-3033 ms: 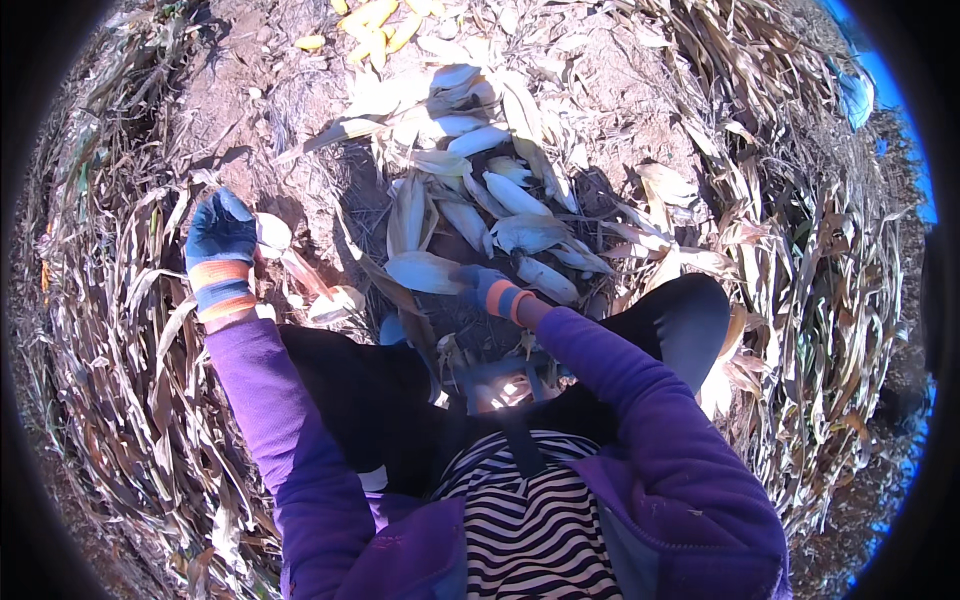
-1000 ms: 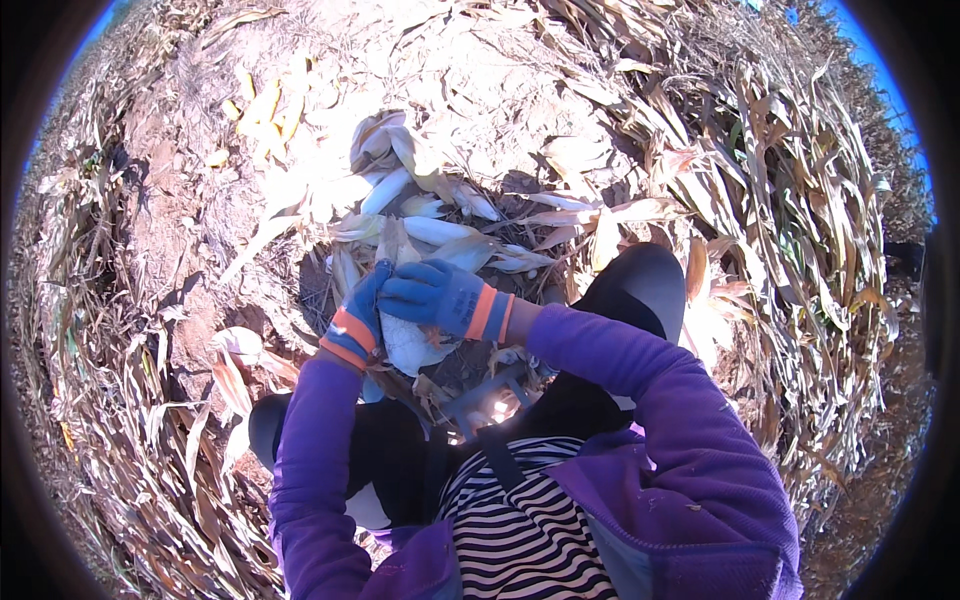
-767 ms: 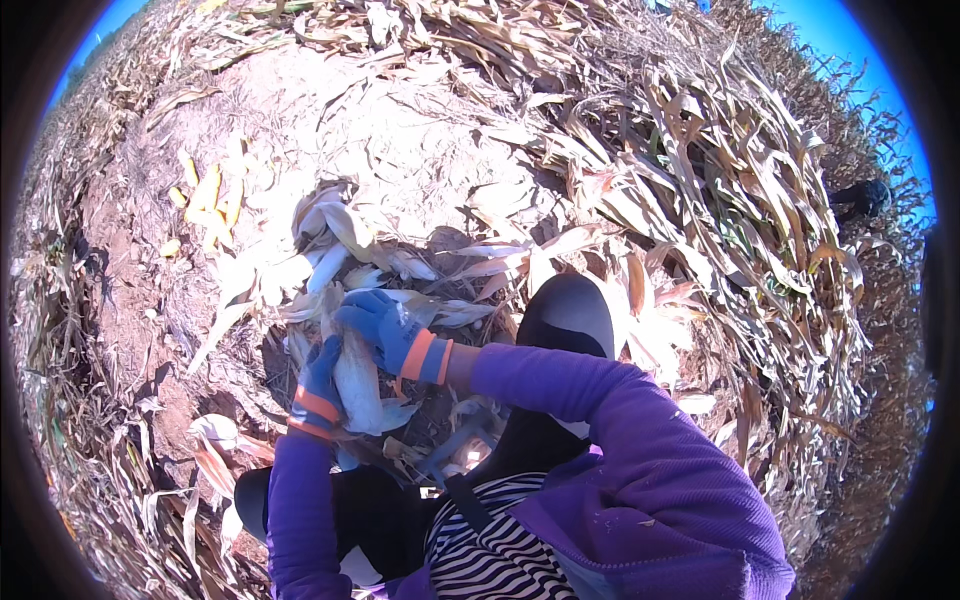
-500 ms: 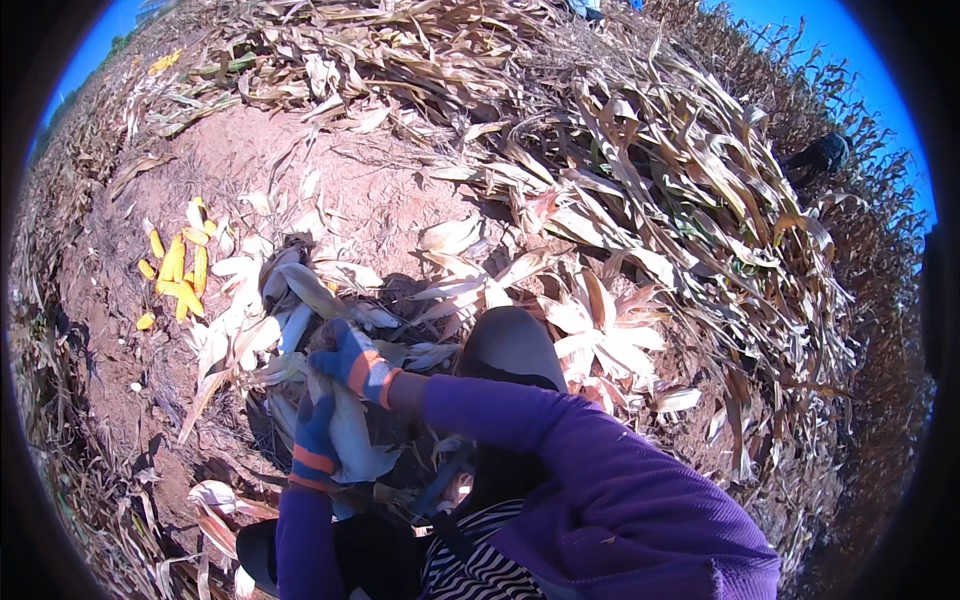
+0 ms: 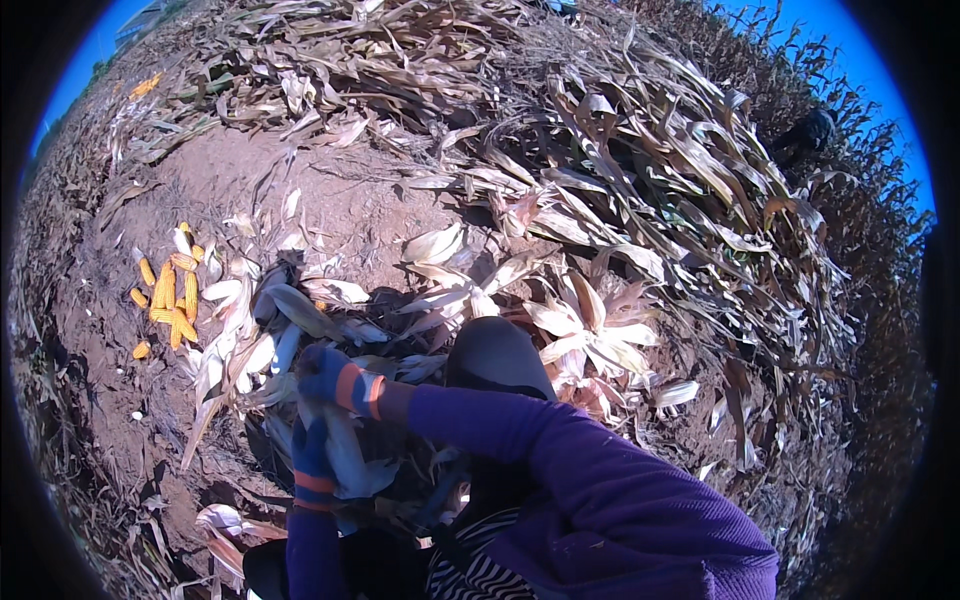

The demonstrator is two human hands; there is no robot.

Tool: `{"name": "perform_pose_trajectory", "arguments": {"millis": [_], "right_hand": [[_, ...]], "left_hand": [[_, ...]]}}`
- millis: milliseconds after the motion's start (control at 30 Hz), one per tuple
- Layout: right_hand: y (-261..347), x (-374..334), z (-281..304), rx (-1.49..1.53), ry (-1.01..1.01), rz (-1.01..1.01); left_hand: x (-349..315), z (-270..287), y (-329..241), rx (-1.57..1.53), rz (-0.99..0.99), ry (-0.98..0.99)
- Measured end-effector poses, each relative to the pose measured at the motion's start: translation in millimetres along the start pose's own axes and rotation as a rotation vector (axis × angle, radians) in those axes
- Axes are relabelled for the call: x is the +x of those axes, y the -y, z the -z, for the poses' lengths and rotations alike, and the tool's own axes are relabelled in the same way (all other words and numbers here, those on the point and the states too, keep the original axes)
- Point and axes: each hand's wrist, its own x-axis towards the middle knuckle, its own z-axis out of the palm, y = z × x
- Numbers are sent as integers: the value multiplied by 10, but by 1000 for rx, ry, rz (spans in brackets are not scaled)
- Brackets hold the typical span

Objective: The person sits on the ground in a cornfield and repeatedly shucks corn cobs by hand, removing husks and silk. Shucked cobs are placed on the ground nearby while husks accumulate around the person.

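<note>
A husk-covered corn ear is held tilted, to the left of the right knee; its upper end is pinched by the gloved right hand, its left side clasped by the gloved left hand. Yellow cobs are gathered on the soil farther left; dry husks are strewn right of the knee.

Open soil beyond obstructing husks

Head-worn fisheye, wide field, facing down and forward. Left hand and right hand near; sky at upper rim.
</note>
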Motion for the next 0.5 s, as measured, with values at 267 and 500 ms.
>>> {"name": "perform_pose_trajectory", "arguments": {"millis": [267, 500], "right_hand": [[11, -46, -56, 23, -70, 38], [37, -149, -167, 82, -179, 206]], "left_hand": [[-26, 39, 178, 167, -77, -69], [-16, -75, 134, -41, -103, -123]]}}
